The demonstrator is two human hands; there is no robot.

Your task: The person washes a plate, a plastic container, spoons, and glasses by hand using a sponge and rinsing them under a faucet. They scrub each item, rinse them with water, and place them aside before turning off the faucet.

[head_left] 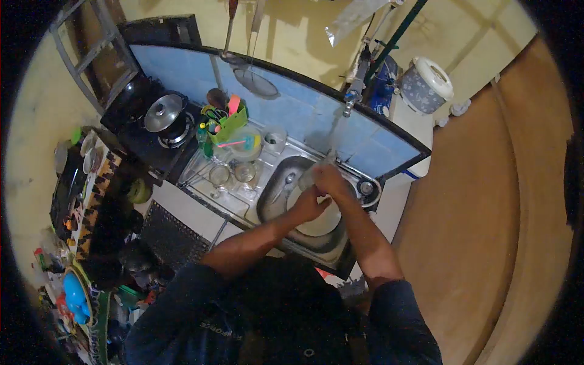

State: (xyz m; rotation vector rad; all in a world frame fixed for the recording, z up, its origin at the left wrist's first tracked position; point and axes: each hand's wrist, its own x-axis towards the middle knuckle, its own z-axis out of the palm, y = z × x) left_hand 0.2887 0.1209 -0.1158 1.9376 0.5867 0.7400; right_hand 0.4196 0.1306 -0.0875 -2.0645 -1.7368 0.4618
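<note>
I'm leaning over the sink (277, 188), both hands together above the white bowl (319, 222) sitting in the basin. My right hand (331, 180) is gripping what looks like a clear glass (309, 176) under the tap (350, 103), though it's blurry here. My left hand (308, 205) is pressing in just beside it, fingers curled. Two upturned glasses (233, 175) are draining to the left, near the green utensil holder (230, 125).

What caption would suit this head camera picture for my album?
Both hands, left hand and right hand, hold a glass over the sink below the tap.
</note>
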